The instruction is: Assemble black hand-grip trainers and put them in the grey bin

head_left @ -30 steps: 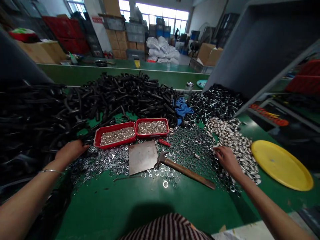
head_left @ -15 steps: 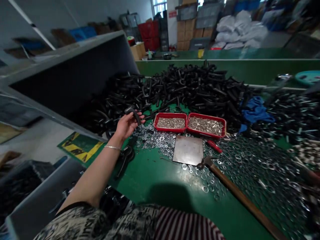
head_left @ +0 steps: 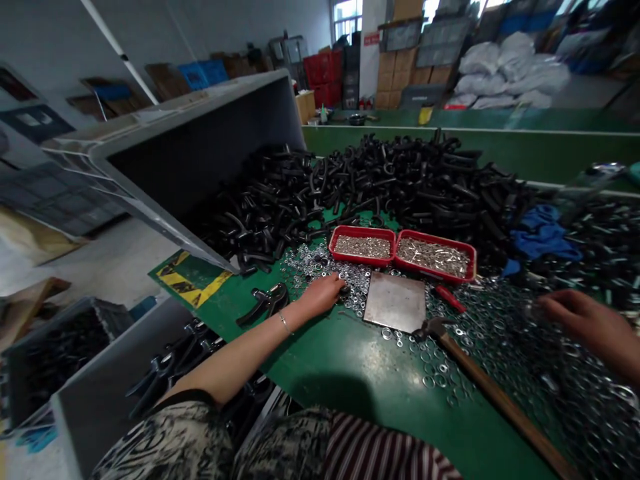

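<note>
My left hand (head_left: 325,291) lies on a spread of silver washers (head_left: 315,261) on the green table, just left of a square steel plate (head_left: 395,301). Its fingers curl down into the washers, and a small dark piece shows at the fingertips. My right hand (head_left: 585,321) hovers over the washers at the far right, smeared by motion. A wooden-handled hammer (head_left: 493,393) rests between the hands, its head beside the plate. Two red trays (head_left: 364,247) of small silver parts sit behind the plate.
A big heap of black curved parts (head_left: 400,180) fills the back of the table, spilling from a tilted grey bin (head_left: 200,153). A blue cloth (head_left: 543,233) lies at the right. Black clamp pieces (head_left: 265,301) sit by the left edge, above a grey crate (head_left: 100,393).
My left hand held a black part up near the heap; it has come down onto the washers beside the plate. My right hand has come into view at the right. The view shifted slightly.
</note>
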